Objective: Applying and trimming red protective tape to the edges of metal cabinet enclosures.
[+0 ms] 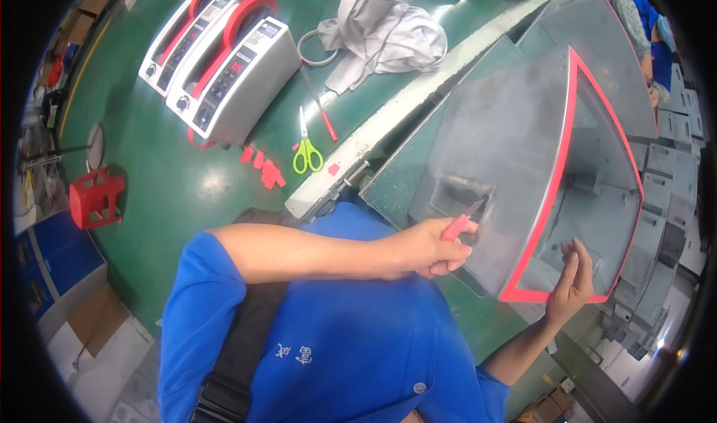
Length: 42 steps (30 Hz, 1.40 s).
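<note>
A grey metal housing (478, 147) stands tilted in front of me at the right, with red tape (553, 191) along the rim of its large opening. My left hand (437, 250) is closed around a small blade with a red grip (454, 229), its tip pointing up and away. Just beyond that blade is a rectangular recess (452, 197) in the housing's side. My right hand (571, 282) is at the near lower corner of the taped rim, fingers extended upward and nothing visible in them. Whether it touches the rim, I cannot tell.
Two white tape dispensers (250, 79) with red rolls stand on the green table (216, 176). Nearby lie red tape pieces (270, 173), green-handled scissors (307, 156), a red-handled tool (329, 126) and grey cloth (388, 38). Another person (646, 42) is at the far right.
</note>
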{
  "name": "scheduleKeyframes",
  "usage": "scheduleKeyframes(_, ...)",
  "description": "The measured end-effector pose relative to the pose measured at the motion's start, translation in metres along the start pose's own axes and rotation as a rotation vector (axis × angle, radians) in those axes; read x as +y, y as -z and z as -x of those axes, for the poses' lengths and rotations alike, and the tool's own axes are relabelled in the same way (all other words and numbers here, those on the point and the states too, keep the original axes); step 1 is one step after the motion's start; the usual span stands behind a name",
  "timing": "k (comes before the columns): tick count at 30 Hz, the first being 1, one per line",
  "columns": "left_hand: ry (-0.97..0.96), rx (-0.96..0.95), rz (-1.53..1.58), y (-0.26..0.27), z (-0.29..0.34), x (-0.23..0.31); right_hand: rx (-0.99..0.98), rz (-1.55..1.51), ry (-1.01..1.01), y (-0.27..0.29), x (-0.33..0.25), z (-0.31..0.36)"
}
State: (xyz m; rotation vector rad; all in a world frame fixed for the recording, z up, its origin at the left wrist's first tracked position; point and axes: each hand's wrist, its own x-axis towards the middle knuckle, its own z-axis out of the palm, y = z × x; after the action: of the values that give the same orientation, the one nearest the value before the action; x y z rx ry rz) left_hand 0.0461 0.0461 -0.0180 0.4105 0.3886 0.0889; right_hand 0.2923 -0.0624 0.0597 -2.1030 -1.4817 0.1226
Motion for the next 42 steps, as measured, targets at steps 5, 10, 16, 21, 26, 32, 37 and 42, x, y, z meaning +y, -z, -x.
scheduleKeyframes(5,0.044,0.065,-0.07,0.002,-0.005,0.011,-0.006,0.018,0.009,0.001,0.001,-0.001)
scheduleKeyframes(10,-0.018,0.038,-0.007,0.004,-0.013,0.022,0.006,-0.001,-0.011,0.0,0.001,0.0)
scheduleKeyframes(16,0.042,-0.004,-0.086,0.007,-0.004,0.01,0.021,-0.025,-0.029,-0.001,0.0,0.0)
scheduleKeyframes(21,0.026,0.091,-0.274,0.008,-0.002,0.01,0.04,-0.006,0.012,-0.002,-0.003,-0.001)
scheduleKeyframes(26,-0.267,0.24,-0.658,0.036,-0.009,-0.003,0.038,-0.006,-0.005,-0.003,-0.005,0.0)
scheduleKeyframes(32,0.027,0.12,-0.613,0.032,-0.009,0.019,0.008,0.011,0.006,-0.001,-0.001,-0.001)
scheduleKeyframes(37,0.149,0.091,-0.666,0.008,-0.012,0.048,0.016,0.008,-0.007,-0.001,-0.003,-0.003)
scheduleKeyframes(42,0.172,0.057,-0.687,0.011,-0.018,0.039,0.005,0.002,-0.009,0.0,0.0,-0.001)
